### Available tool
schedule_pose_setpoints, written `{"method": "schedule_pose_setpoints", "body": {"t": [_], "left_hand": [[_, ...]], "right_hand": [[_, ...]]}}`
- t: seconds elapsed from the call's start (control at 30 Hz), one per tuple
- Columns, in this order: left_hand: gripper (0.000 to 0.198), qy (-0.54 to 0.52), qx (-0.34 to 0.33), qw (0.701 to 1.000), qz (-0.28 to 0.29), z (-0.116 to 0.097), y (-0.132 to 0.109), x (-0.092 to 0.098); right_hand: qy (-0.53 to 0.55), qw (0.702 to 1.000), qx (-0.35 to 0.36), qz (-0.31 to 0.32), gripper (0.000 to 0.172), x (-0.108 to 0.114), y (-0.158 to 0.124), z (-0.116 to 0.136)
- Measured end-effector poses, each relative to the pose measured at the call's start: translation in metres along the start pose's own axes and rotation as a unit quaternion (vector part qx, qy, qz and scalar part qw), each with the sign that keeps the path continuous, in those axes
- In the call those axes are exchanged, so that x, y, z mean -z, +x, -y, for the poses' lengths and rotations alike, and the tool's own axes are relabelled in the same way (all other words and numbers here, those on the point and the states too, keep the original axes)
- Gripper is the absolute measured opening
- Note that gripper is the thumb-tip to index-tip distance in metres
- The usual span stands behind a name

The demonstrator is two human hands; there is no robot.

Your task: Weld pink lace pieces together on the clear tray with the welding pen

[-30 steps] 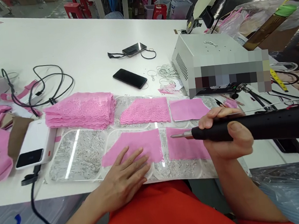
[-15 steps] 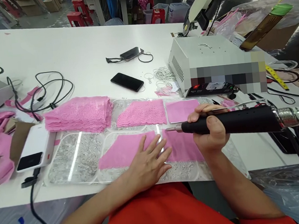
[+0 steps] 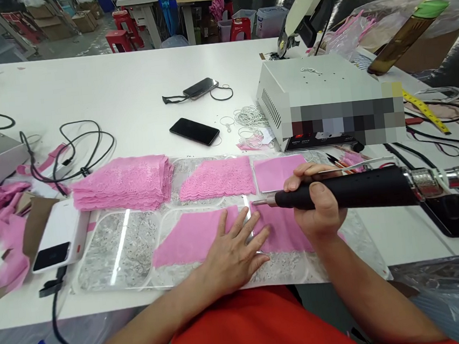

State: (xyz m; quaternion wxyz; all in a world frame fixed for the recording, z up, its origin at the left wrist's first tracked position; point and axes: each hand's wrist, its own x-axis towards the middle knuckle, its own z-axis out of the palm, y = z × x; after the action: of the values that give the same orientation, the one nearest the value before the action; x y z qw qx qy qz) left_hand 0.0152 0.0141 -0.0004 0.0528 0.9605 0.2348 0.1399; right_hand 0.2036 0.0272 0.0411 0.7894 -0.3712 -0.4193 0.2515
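Head view: a slip by the right hand [image 3: 320,218], fingers curled round the black tool [image 3: 371,188], could jab the left hand [image 3: 234,254] (splayed, grasping nothing) at the tip's seven o'clock.

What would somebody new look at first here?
Probably the chunky black tool in the right hand, its metal tip pointing left. Next, the bright pink stack of lacy cloth toward the back left of the mat, and the big grey box behind the tool.
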Motion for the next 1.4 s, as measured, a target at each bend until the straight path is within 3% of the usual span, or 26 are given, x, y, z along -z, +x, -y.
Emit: {"method": "schedule_pose_setpoints", "body": {"t": [0.17, 0.77, 0.97, 1.13, 1.4], "left_hand": [[0.047, 0.007, 0.004, 1.0, -0.005, -0.001, 0.0, 0.0], [0.049, -0.012, 0.0, 1.0, -0.008, -0.001, 0.0, -0.001], [0.044, -0.03, -0.03, 0.999, -0.023, -0.005, -0.015, 0.009], [0.039, -0.062, -0.053, 0.996, -0.023, -0.006, -0.028, 0.014], [0.036, -0.077, -0.057, 0.995, -0.033, -0.004, -0.031, 0.012]], "right_hand": [[-0.022, 1.0, 0.004, -0.021, 0.013, -0.001, 0.001, 0.001], [-0.04, 0.999, 0.024, 0.011, 0.007, -0.005, 0.001, 0.0], [0.019, 0.999, -0.005, -0.031, 0.015, 0.0, 0.003, 0.008], [0.027, 0.999, -0.031, -0.01, 0.014, 0.003, 0.0, 0.014], [0.009, 1.0, -0.028, 0.0, 0.013, -0.002, -0.004, 0.012]]}}
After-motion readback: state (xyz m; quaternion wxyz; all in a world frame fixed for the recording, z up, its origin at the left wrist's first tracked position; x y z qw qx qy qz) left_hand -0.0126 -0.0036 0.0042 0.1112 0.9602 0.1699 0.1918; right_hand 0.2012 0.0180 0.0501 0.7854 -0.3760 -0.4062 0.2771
